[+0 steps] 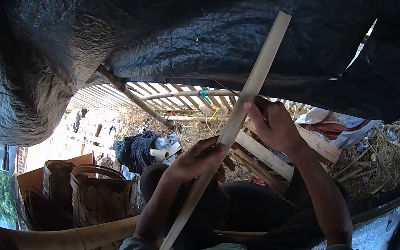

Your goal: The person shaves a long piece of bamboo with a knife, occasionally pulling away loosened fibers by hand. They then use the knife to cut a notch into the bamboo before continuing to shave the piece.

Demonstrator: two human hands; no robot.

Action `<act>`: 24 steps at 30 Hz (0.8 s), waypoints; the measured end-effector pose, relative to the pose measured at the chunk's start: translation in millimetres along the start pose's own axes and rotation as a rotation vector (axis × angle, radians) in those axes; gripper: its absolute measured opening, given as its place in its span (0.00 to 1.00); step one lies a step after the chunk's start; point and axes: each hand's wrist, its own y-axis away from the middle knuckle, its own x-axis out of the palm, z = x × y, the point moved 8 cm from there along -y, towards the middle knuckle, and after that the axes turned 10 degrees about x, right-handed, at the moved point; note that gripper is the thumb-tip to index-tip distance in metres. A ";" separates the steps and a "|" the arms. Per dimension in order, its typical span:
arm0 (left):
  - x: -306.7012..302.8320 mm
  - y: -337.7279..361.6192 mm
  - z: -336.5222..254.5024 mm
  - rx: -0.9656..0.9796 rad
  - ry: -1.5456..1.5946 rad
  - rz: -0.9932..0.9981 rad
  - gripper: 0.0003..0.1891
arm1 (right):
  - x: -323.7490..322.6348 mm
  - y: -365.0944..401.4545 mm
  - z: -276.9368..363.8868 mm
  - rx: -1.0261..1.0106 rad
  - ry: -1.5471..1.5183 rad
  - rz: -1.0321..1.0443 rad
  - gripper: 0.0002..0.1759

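A long, pale, flat bamboo strip (262,64) runs slantwise from my chest up in front of the dark sheeting. My left hand (200,160) is closed around it below its middle, fingers curled behind. Higher up, my right hand (276,125) is closed at the strip's right edge, its thumb near the surface. A thin dark blade (225,87), apparently a knife's, sticks out to the left of the strip at the height of my right hand. Its handle is hidden in that hand.
Black plastic sheeting (172,34) hangs ahead. Bamboo baskets (100,195) stand at lower left, behind a thick bamboo pole (87,237). Split bamboo pieces (269,158) and shavings (385,156) cover the ground, with a white sack (350,128) to the right and dark cloth (135,151) to the left.
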 end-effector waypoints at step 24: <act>-17.0 8.2 -7.3 0.176 0.061 0.034 0.11 | 39.7 35.0 33.8 -0.435 0.493 -0.164 0.24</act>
